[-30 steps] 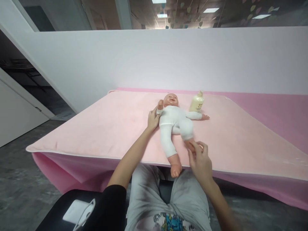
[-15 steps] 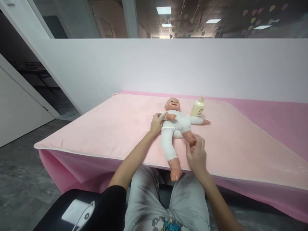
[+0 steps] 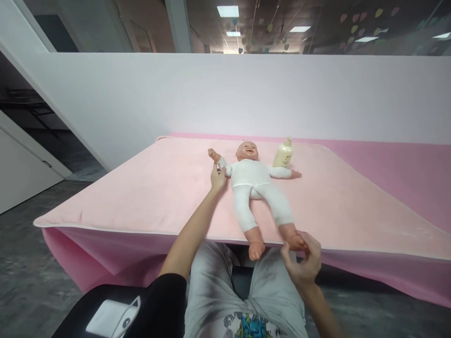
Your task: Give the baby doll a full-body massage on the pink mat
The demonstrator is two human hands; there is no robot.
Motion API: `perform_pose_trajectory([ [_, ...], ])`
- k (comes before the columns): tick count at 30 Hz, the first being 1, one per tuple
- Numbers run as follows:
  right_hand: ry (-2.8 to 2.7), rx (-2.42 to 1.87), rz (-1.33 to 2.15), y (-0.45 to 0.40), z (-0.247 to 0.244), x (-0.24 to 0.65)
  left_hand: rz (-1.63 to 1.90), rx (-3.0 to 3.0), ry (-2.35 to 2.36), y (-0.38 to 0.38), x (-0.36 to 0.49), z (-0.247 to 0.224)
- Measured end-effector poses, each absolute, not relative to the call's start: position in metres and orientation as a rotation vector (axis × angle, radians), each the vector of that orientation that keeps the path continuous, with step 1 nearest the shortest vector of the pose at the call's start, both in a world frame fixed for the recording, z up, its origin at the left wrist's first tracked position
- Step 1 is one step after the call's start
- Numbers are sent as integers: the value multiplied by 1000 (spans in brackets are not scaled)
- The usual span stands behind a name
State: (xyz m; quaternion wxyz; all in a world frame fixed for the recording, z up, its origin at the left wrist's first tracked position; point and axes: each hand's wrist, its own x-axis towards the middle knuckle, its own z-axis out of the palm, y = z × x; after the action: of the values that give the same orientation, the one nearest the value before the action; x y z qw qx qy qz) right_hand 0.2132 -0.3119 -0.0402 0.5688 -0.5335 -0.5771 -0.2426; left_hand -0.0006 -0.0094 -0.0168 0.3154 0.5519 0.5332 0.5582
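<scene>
A baby doll point(image 3: 249, 174) in a white suit lies on its back on a pink cloth point(image 3: 176, 188), head toward the wall. My left hand point(image 3: 218, 178) is closed on the doll's sleeved arm at the left, whose small hand points up and outward. At the front edge, my right hand point(image 3: 303, 260) has its thumb and fingers around the doll's foot on the right. The doll's other foot hangs over the cloth's edge. A pale yellow pump bottle point(image 3: 283, 154) stands beside the doll's outstretched right-side arm.
Behind the table rises a white wall point(image 3: 225, 98) with glass above it. A white device point(image 3: 112, 319) with a strap lies on a black surface at the lower left. My legs are under the table edge.
The doll's right-side leg has gone from bent to stretched toward me, with my right hand. My left hand has moved the other arm from across the chest out to the left.
</scene>
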Motion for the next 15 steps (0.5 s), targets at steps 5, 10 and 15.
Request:
perform_pose_trajectory([
  [5, -1437, -1229, -621, -246, 5, 218, 1334, 2023, 1475, -33, 7, -3],
  [10, -1576, -1325, -222, -202, 36, 207, 1161, 2393, 1465, -44, 12, 4],
  [15, -1580, -1294, -395, -242, 27, 203, 1319, 2115, 1447, -34, 8, -3],
])
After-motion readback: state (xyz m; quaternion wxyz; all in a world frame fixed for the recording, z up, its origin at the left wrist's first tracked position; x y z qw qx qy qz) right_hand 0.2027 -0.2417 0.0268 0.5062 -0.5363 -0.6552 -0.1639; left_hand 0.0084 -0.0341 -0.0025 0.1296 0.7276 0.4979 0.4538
